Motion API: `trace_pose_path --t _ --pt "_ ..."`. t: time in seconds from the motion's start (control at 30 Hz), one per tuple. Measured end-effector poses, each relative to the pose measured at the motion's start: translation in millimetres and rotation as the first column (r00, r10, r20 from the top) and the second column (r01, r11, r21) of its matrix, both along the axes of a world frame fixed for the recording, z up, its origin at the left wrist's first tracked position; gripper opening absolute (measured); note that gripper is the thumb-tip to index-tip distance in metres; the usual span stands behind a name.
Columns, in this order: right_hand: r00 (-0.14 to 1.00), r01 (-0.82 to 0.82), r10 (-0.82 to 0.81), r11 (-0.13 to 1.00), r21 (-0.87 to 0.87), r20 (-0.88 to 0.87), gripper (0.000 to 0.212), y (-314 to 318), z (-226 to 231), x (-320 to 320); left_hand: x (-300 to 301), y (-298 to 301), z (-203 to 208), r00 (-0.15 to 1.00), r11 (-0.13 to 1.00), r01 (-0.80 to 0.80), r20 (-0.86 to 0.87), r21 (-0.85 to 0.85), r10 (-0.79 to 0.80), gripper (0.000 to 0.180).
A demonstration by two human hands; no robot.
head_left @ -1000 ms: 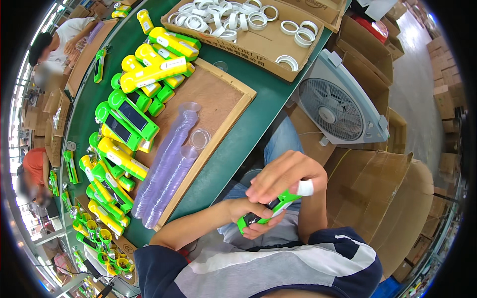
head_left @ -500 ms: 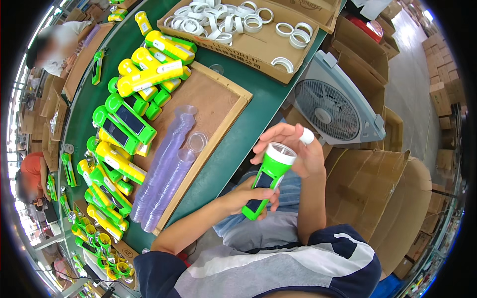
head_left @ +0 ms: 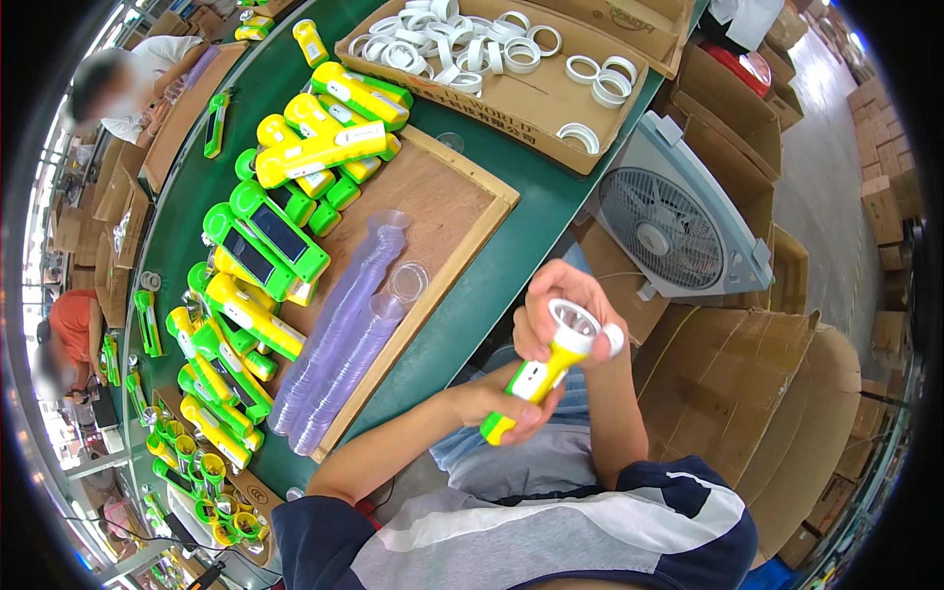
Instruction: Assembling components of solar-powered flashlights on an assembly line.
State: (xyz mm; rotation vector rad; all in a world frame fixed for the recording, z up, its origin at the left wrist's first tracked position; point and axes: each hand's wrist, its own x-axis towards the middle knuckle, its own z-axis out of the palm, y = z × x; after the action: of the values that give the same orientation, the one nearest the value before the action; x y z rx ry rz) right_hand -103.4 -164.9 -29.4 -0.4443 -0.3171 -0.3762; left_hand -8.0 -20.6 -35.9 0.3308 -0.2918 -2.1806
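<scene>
A yellow and green flashlight (head_left: 536, 379) with a white ring round its clear lens is held tilted above my lap. My left hand (head_left: 506, 408) wraps round the lower handle, and its yellow side with a white switch panel faces up. Around the white-rimmed head curl the fingers of my right hand (head_left: 562, 295); a white cover sits on that thumb. To the left, on a brown wooden board (head_left: 447, 187), lie two long stacks of clear round lenses (head_left: 339, 334). Beside them is a heap of similar flashlights (head_left: 265, 241), some showing dark solar panels.
A cardboard box (head_left: 551, 143) of loose white rings stands at the far end of the green table (head_left: 536, 197). Right of the table are a grey box fan (head_left: 664, 221) and large open cartons (head_left: 728, 393). Other people (head_left: 74, 334) work along the far left side.
The flashlight has turned in my left hand, from its solar panel side to its yellow switch side. My right hand has closed from spread fingers onto the head. The view has shifted slightly.
</scene>
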Motion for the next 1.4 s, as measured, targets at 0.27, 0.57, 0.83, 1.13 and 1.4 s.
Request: trace_pose_path --t 0.27,0.57,0.83,1.13,1.4 --pt "0.953 0.026 -0.047 0.997 -0.075 -0.299 0.061 -7 4 -1 -26 5 2 0.689 0.941 -0.334 0.669 -0.050 0.280 0.024" --pt "0.817 0.122 -0.182 0.982 -0.145 -0.547 0.046 -5 9 0 -28 0 7 0.436 0.924 -0.374 0.863 -0.083 0.254 0.025" --pt "0.732 0.151 -0.256 0.965 -0.217 -0.632 0.043 3 16 -1 -33 2 0 0.351 0.880 -0.442 0.870 -0.173 0.347 0.027" --pt "0.955 0.044 -0.030 0.998 0.040 -0.297 0.039 -5 -2 4 -17 0 1 0.931 0.958 -0.280 -0.225 0.063 0.286 0.043" --pt "0.898 0.115 -0.107 0.993 -0.007 -0.427 0.047 -12 9 -5 0 -3 -7 0.851 0.934 -0.355 0.398 -0.043 0.342 0.045"
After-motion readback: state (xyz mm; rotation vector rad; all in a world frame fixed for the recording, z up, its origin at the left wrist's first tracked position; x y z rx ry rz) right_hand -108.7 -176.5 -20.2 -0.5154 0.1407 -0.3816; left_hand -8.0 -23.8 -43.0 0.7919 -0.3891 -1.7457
